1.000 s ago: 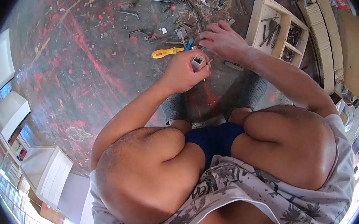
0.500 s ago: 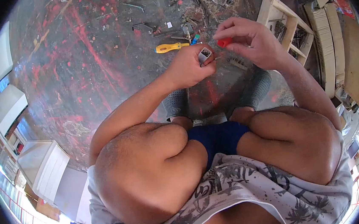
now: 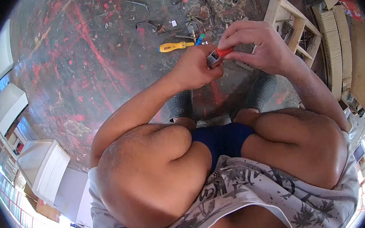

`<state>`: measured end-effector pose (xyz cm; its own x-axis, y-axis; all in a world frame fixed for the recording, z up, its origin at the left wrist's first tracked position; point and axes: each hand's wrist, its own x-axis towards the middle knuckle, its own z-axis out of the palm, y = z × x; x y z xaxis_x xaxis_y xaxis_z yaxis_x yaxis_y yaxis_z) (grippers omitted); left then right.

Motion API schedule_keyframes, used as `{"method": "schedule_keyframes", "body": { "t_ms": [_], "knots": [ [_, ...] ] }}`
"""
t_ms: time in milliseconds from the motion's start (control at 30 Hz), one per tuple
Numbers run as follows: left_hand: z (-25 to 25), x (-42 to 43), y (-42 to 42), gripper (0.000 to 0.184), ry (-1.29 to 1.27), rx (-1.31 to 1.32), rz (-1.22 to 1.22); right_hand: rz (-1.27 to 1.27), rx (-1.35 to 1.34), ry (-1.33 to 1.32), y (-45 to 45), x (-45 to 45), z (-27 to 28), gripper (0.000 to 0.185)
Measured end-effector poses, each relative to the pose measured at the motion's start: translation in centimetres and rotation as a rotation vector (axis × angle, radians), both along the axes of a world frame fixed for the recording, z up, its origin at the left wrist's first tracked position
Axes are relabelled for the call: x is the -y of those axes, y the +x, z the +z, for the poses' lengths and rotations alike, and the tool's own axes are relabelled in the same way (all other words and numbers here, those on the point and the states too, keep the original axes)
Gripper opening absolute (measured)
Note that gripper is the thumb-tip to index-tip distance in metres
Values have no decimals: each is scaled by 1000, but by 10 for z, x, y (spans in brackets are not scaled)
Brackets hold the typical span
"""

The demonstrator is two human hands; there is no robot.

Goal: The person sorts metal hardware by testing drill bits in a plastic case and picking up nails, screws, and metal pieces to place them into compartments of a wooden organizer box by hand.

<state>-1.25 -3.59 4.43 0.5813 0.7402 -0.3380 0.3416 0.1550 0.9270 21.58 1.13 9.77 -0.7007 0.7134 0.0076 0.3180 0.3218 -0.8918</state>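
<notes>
Presently, the left hand [image 3: 193,68] grips a silvery tube [image 3: 213,60]; the right hand [image 3: 264,46] pinches a red piece [image 3: 225,52] at its end.

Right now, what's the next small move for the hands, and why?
Probably line the red piece up with the open end of the grey tube and gently try seating it: the right hand pinches the piece at that opening, the left hand grips the tube. Contact is hard to tell.
</notes>
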Motion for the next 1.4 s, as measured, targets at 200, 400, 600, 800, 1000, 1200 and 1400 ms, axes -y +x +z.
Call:
{"method": "schedule_keyframes", "body": {
  "t_ms": [200, 400, 600, 800, 1000, 1200, 1400],
  "knots": [
    [0, 0, 1, 29, 48, -44, -54, 92, 1, 154, -3, 1, 3, 23],
    [-3, 0, 2, 27, 77, -86, -149, 190, 90, 185, -2, 2, 8, 19],
    [-4, 2, 2, 24, 77, -182, -234, 245, 165, 251, -5, 9, 6, 20],
    [8, 0, 0, 23, -57, -226, -317, 204, 79, 146, -8, 12, 7, 23],
    [23, 1, -2, 27, -107, -249, -301, 166, -11, 193, -12, 19, 2, 25],
    [22, 2, -3, 30, -37, -244, -389, 148, -52, 67, -8, 33, -13, 22],
    [-11, 9, 4, 33, -110, -26, -179, -49, 34, 54, -5, 35, -26, 24]
  ]
}}
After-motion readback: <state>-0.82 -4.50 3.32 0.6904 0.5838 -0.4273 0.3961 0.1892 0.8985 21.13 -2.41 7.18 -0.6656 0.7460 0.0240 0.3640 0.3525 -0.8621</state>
